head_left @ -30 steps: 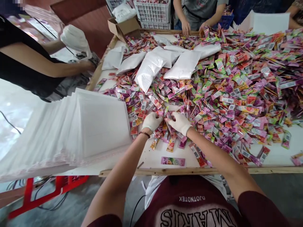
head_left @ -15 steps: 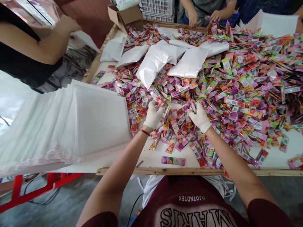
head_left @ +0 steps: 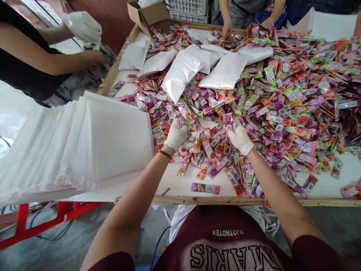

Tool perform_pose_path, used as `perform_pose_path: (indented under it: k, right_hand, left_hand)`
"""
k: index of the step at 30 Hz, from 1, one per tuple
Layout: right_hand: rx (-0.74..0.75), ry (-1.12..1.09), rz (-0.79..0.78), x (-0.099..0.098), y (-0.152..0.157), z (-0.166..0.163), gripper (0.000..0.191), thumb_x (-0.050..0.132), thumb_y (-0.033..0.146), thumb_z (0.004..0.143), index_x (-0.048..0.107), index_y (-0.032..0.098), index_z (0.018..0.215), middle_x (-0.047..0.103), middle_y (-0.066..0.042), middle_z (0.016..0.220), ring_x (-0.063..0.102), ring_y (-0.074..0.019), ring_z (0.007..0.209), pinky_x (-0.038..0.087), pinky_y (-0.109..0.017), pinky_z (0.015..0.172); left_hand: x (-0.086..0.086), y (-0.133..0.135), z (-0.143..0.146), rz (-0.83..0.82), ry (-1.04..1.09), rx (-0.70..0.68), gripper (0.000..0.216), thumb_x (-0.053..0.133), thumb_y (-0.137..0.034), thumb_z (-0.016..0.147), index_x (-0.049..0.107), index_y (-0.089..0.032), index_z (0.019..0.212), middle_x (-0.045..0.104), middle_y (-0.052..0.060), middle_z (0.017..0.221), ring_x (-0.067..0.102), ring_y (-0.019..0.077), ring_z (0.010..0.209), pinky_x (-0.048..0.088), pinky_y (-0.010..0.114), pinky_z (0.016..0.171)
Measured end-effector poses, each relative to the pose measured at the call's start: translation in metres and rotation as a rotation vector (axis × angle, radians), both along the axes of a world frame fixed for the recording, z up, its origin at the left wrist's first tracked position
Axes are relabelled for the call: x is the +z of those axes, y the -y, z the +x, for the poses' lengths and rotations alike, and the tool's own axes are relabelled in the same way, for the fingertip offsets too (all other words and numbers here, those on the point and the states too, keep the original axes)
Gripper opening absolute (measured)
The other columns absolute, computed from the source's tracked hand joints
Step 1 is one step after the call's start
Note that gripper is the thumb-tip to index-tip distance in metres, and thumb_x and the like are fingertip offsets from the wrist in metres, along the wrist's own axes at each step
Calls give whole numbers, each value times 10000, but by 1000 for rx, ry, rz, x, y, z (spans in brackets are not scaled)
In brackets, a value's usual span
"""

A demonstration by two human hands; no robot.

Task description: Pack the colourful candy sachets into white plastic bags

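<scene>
Both my hands wear white gloves and rest in a big heap of small colourful sachets (head_left: 282,98) on a white table (head_left: 180,184) with a wooden rim. My left hand (head_left: 176,134) is curled, its fingers closed on sachets at the heap's near left edge. About a hand's width to the right, my right hand (head_left: 239,137) is closed on a few pink sachets lifted slightly off the heap. One pink sachet (head_left: 205,188) lies alone near the front rim.
A fanned stack of flat white bags (head_left: 84,146) lies left of my hands. Filled white pouches (head_left: 222,73) lie further back. A person in black (head_left: 31,64) works at the left; another person's hands (head_left: 227,28) reach in at the far edge. A cardboard box (head_left: 148,15) and white crates stand behind.
My hands, close together a second ago, have moved apart and slightly further into the heap, each gathering sachets. The person at the left has shifted their arms and raised a gloved hand.
</scene>
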State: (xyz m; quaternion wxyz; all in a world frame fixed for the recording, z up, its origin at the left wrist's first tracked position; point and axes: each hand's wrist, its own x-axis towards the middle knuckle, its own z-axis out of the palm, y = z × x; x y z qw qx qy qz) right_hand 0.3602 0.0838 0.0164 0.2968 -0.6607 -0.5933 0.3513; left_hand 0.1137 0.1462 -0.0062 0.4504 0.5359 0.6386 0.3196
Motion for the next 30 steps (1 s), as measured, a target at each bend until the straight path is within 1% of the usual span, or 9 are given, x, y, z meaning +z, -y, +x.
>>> perform_pose_path:
  k: [3,7,11,15,19,22,24,26,30]
  right_hand:
    - [52,-38,-154,4,15,-21,299,400,414,981,462,201,1182,659,-64,918,618,-186,700,498,-319,649]
    - [115,268,-260,-10,31,-62,499,649,549,837,472,202,1148,681,-86,938,653,-247,789,487,-338,681]
    - [165,458,-309,-25,34,-77,371,667,399,819,517,185,1082,699,-134,994,670,-283,888,477,-344,725]
    - [200,227,-264,-16,34,-51,105,576,301,855,576,203,894,670,-49,814,633,-206,724,474,-309,657]
    - [114,-179,-60,5,48,-2,188,503,398,934,575,225,930,644,-21,810,617,-185,742,526,-342,722]
    - [26,-297,51,10,65,33,189,537,421,926,555,234,942,638,-18,829,611,-182,768,533,-358,771]
    - [20,-230,98,5,76,47,250,630,396,866,560,231,1040,625,-7,846,591,-176,766,525,-346,768]
    - [119,-88,113,-3,83,52,394,666,344,830,555,229,1190,632,-10,908,588,-178,800,512,-339,783]
    - [528,418,68,-16,82,43,506,574,129,787,600,209,1286,688,-71,1044,612,-234,961,450,-380,889]
  left_hand:
    - [-2,7,3,-59,-111,-69,258,631,-391,796,502,-199,912,569,-23,638,542,133,557,429,245,536]
    - [-16,12,20,-61,-329,-219,262,729,-312,660,491,-205,634,539,-2,566,599,195,674,427,268,613]
    - [-26,16,28,-52,-342,-196,245,681,-208,622,442,-217,568,522,10,552,610,214,700,422,276,620]
    - [-17,24,18,-59,-180,-165,155,603,-276,709,470,-204,674,499,-36,571,519,133,576,411,236,551]
    - [7,30,3,16,200,-25,199,635,-290,686,491,-197,786,518,-50,644,484,96,566,421,201,519]
    - [23,35,-7,-17,345,-82,286,712,-299,648,509,-195,822,544,-43,662,486,94,558,417,198,491]
    - [27,41,-10,-90,383,-189,308,752,-323,640,522,-191,798,527,-47,620,458,89,524,398,203,467]
    - [25,47,-8,-121,350,-258,283,747,-349,664,546,-184,776,508,-49,586,440,89,505,386,211,463]
    - [6,58,11,24,-134,-264,168,681,-296,705,593,-172,777,576,-7,628,553,147,600,434,250,565]
